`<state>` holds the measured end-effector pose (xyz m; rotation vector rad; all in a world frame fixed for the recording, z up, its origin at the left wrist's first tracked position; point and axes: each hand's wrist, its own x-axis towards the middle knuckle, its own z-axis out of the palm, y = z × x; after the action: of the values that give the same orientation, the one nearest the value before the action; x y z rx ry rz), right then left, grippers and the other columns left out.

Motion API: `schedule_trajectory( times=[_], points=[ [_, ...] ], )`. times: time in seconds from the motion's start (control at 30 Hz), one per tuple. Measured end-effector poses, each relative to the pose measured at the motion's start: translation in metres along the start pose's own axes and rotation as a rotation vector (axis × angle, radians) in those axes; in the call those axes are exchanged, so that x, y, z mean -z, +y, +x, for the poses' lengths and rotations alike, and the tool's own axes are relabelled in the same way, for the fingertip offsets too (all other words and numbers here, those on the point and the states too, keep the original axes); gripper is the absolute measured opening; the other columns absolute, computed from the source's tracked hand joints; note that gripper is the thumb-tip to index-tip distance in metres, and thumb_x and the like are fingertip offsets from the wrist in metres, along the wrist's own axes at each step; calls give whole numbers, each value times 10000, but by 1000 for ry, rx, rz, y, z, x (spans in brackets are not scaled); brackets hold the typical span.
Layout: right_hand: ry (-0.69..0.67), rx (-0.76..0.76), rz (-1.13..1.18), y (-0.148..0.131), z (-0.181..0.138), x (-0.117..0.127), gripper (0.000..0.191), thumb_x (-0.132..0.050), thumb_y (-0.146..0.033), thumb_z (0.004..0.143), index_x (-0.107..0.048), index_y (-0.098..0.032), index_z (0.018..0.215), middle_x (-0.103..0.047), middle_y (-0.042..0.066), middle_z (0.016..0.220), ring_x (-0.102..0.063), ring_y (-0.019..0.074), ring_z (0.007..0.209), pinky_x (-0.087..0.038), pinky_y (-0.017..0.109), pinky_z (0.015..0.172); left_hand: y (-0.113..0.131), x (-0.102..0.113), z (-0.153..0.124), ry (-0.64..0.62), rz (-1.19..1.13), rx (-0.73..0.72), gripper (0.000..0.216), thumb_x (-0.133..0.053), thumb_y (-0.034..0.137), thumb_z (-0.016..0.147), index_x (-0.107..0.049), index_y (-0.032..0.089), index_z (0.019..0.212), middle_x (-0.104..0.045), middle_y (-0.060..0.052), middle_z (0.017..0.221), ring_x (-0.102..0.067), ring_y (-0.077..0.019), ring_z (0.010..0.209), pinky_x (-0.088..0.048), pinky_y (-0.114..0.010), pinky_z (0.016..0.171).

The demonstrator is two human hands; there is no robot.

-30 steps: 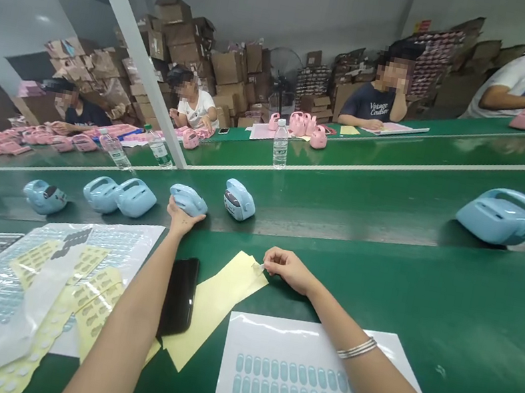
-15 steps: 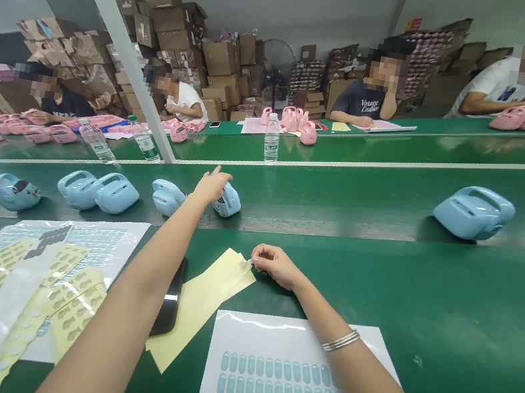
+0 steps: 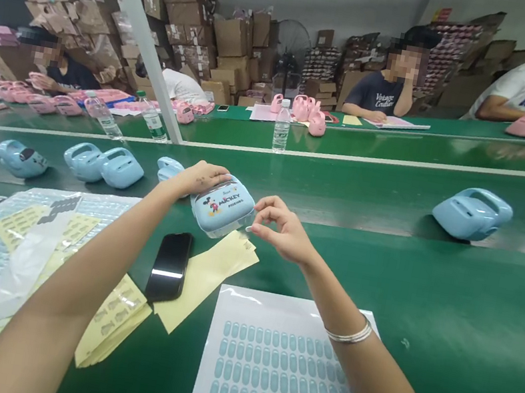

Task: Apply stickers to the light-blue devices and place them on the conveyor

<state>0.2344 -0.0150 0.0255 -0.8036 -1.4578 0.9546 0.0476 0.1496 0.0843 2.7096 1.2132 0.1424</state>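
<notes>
My left hand [image 3: 199, 177] is closed over the top of a light blue plastic case [image 3: 223, 206] with a cartoon mouse print, held above the green table. My right hand [image 3: 282, 228] sits just right of the case, thumb and forefinger pinched on a tiny pale sticker at the case's edge. Below my right forearm lies a white sheet of light blue oval stickers [image 3: 280, 382]. Yellow backing paper [image 3: 208, 272] lies under the case, beside a black phone [image 3: 170, 264].
Several blue cases [image 3: 115, 166] stand on the dark conveyor belt, with a larger-looking one [image 3: 471, 213] at the right. Sticker sheets and plastic film [image 3: 4, 246] cover the left. Water bottles [image 3: 281, 127], pink cases and seated people line the far side.
My left hand reached out to the belt, took a blue case and brought it back over the table. My right hand rose from the yellow paper up to the case.
</notes>
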Motion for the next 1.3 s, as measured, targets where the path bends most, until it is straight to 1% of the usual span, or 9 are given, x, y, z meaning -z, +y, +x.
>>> schedule_trajectory(
  times=[0.1,0.27,0.4,0.57,0.87,0.97,1.13,1.2,1.3],
  points=[
    [-8,189,-245,-23,-7,-8,113,-640,-284,758,-599,-194,703,-485,40,1029,-457,175,1061,-327,362,962,3,6,-7,-178,-117,-50,389,-441,487,775,-658,214,947,-686,-8,940,-597,-182,846,-422,-235,718],
    [75,239,-263,-34,-15,-18,132,-618,-315,787,-587,-205,722,-480,53,1049,-453,200,1102,-348,399,969,14,9,-21,-311,-324,-72,377,-473,399,725,-632,179,986,-680,-2,920,-593,-175,802,-440,-220,635],
    [130,278,-307,-42,-17,-22,110,-628,-289,777,-599,-202,716,-486,49,1021,-479,188,1039,-389,376,919,22,12,-25,-343,-408,-77,359,-468,347,713,-622,169,984,-674,-6,898,-583,-170,769,-437,-222,610],
    [171,280,-354,-48,-20,-26,101,-626,-270,772,-607,-198,703,-477,48,983,-487,186,998,-412,368,890,27,18,-21,-362,-395,-80,327,-513,323,677,-641,163,931,-669,-5,866,-563,-166,756,-416,-220,614],
    [283,325,-429,-42,-20,-36,81,-625,-219,767,-599,-190,695,-463,45,938,-501,172,929,-442,366,856,25,18,-22,-401,-389,-72,339,-526,327,669,-635,163,946,-663,-18,887,-561,-170,769,-414,-233,640],
    [367,428,-513,-36,-20,-41,71,-607,-196,781,-579,-187,716,-464,49,925,-513,176,922,-463,356,812,27,16,-22,-423,-403,-67,344,-517,341,682,-630,158,950,-666,-26,900,-569,-169,760,-421,-230,630],
    [554,741,-774,-26,-24,-50,90,-558,-158,811,-554,-211,738,-474,49,864,-506,204,926,-455,383,791,36,16,-26,-435,-392,-93,331,-523,369,692,-637,155,918,-670,-19,892,-572,-168,773,-419,-211,613],
    [492,822,-860,-26,-26,-51,108,-562,-159,809,-554,-231,729,-490,39,831,-508,197,892,-445,376,779,37,18,-28,-419,-378,-104,326,-519,396,703,-636,164,901,-669,-9,890,-571,-167,787,-420,-208,622],
    [266,824,-821,-29,-25,-45,110,-554,-174,818,-563,-234,726,-501,33,819,-514,173,821,-454,346,726,33,23,-33,-365,-339,-90,372,-488,469,730,-631,169,898,-665,-7,872,-563,-162,768,-413,-210,614]
  ],
)
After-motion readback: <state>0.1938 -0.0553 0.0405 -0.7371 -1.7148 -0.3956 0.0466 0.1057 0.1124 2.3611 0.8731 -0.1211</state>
